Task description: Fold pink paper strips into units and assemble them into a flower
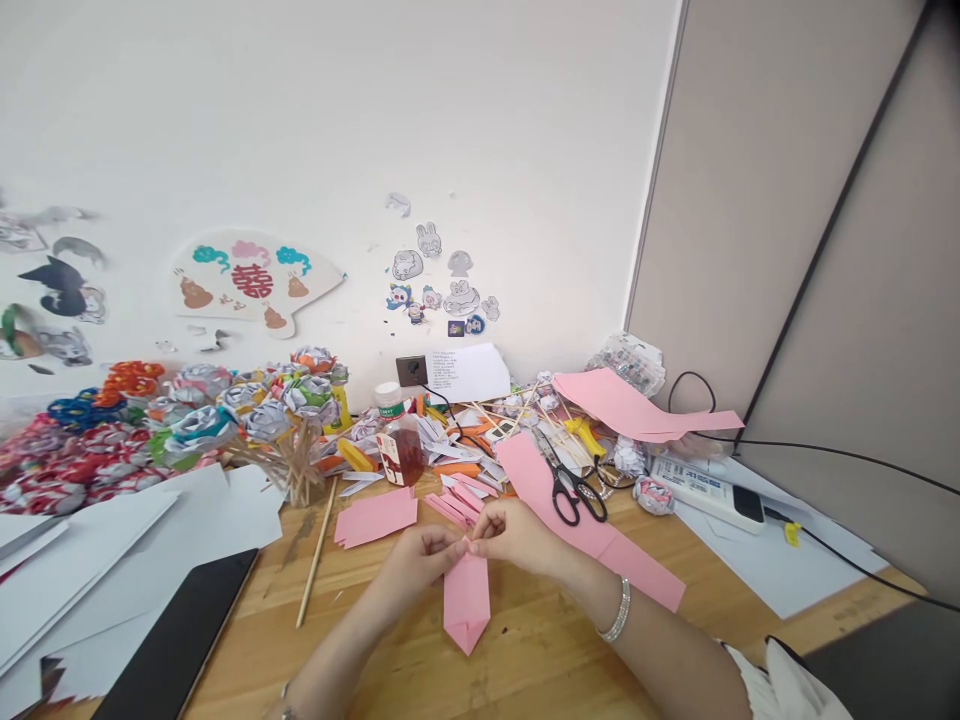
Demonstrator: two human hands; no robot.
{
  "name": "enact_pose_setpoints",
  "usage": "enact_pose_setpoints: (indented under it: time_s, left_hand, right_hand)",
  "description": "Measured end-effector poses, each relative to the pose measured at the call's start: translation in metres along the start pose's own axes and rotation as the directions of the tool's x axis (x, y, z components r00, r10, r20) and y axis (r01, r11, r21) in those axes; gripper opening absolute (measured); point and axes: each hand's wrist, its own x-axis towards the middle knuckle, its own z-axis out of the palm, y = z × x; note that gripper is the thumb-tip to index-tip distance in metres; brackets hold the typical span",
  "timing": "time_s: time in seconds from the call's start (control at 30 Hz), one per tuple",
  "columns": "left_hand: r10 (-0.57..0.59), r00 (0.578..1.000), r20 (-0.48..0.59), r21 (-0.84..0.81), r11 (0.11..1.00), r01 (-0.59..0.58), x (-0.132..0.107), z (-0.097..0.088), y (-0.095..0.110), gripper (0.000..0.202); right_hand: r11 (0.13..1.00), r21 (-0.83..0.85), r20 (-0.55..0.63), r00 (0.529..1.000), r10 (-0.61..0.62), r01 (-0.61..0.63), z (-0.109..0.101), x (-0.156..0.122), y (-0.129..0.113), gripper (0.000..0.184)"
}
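Both hands meet at the upper end of a folded pink paper strip [466,595] over the wooden table. My left hand [420,557] pinches its top edge from the left, thumb against fingers. From the right, my right hand [514,535] pinches the same end, the two thumbs nearly touching. The strip's near end comes to a folded point. Just beyond the hands lie narrow pink paper pieces [457,500], partly hidden by the right hand. A stack of pink paper rectangles [376,516] sits to the left, and black-handled scissors [577,495] rest on a long pink sheet [637,570] at the right.
A wooden stick [316,555], a black tablet-like slab [180,640] and white sheets [82,570] lie left. Paper flowers [202,425] crowd the back left. A bottle [401,450] stands behind the pink stack. A white power strip [712,495] with cables lies right.
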Motion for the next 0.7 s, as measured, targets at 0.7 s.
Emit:
enact_pose_setpoints:
  time_s: [0.7]
  left_hand:
    - [0.190,0.982,-0.015,0.202,0.962,-0.183,0.001,0.000,-0.002,0.038]
  right_hand:
    - [0.999,-0.010,0.072,0.996,0.044,-0.043,0.005,-0.003,-0.010,0.015]
